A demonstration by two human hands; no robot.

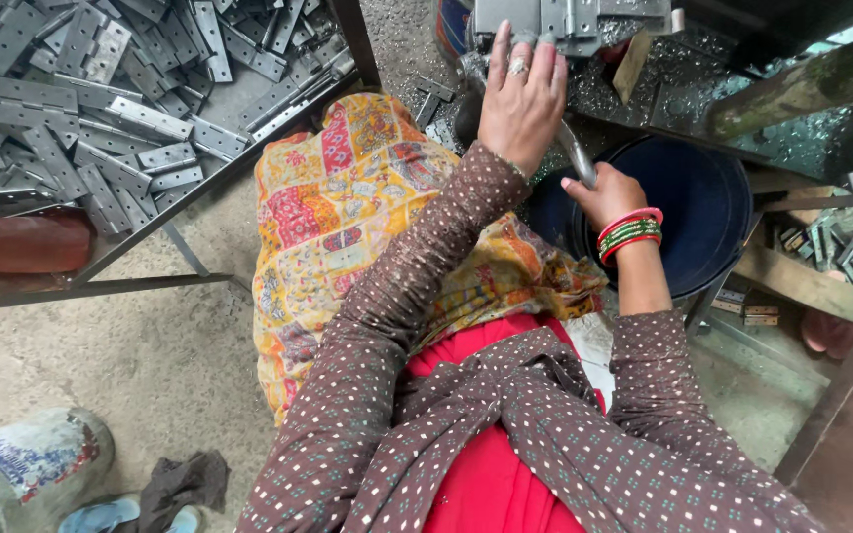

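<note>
My left hand (522,99), a ring on one finger, reaches forward and presses flat on a grey metal hinge piece (570,20) lying on the machine bed at the top. My right hand (604,192), with red and green bangles at the wrist, is closed around a shiny metal lever handle (578,156) that slants down from the machine. Under that hand stands a dark blue bucket (708,212).
A metal-framed tray (249,148) at the left holds a heap of several grey hinges (101,89). A patterned orange cloth (348,217) covers my lap. More small metal parts (841,247) lie at the right. A painted can (22,469) and a rag (185,484) sit on the concrete floor.
</note>
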